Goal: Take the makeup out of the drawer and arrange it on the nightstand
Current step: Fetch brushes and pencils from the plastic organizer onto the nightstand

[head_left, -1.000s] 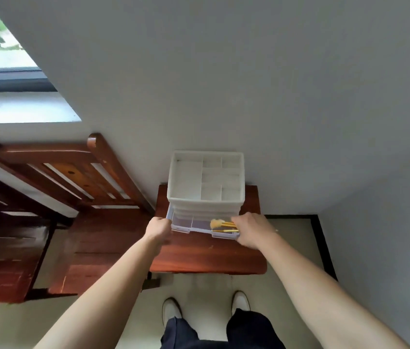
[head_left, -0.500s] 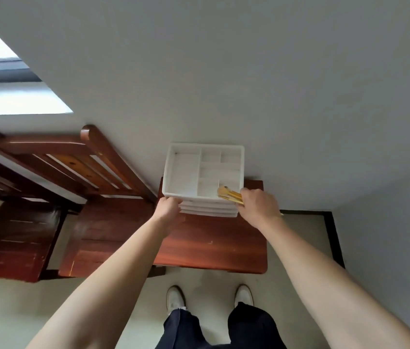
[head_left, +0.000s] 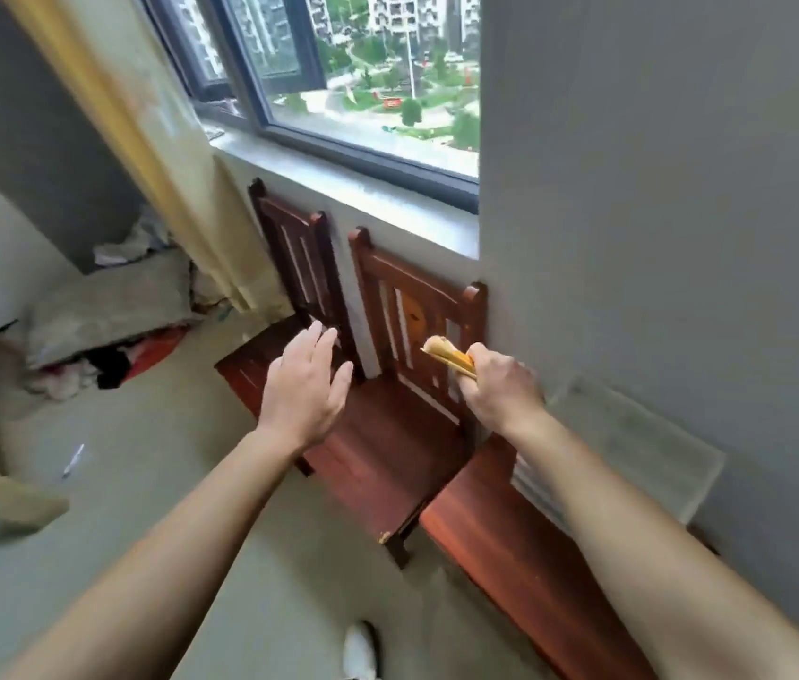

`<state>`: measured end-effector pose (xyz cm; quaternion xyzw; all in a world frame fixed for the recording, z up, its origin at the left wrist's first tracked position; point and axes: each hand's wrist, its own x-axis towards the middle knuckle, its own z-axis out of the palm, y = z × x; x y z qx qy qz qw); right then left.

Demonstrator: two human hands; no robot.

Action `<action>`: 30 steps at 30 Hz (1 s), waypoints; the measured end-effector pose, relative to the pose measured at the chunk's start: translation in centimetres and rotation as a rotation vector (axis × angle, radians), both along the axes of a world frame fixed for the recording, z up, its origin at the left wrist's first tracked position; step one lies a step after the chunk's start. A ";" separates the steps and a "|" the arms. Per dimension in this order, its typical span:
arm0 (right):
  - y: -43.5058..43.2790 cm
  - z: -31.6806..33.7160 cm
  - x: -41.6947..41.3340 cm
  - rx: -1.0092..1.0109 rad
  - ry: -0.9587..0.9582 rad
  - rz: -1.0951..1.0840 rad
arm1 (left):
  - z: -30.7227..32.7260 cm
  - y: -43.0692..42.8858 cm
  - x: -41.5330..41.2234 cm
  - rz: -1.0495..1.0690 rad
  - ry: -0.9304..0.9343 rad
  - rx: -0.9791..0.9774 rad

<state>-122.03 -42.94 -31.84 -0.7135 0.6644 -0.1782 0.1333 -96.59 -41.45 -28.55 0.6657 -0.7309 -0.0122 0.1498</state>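
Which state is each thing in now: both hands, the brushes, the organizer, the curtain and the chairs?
left hand: open, fingers straight, holds nothing.
right hand: grips the brushes.
brushes: held up in the air, bristles away from the person.
organizer: stands on the nightstand; drawers too blurred to tell.
curtain: pulled aside.
chairs: upright, side by side.

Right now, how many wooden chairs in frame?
2. The left chair stands under the window by the curtain; the right chair is beside it, next to the nightstand. Others may lie out of frame.
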 end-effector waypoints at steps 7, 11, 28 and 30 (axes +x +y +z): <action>1.6 3.5 26.7 -0.180 0.043 0.462 | 2.6 11.7 24.8 0.479 -0.056 -0.016; 6.2 4.3 44.4 -0.178 0.051 0.703 | 3.5 22.3 39.4 0.720 -0.064 -0.033; 38.3 3.2 102.4 -0.240 0.125 1.575 | 2.5 62.7 78.6 1.432 -0.105 0.050; 41.4 1.6 108.6 -0.231 0.137 1.648 | 1.4 65.6 83.2 1.491 -0.107 0.084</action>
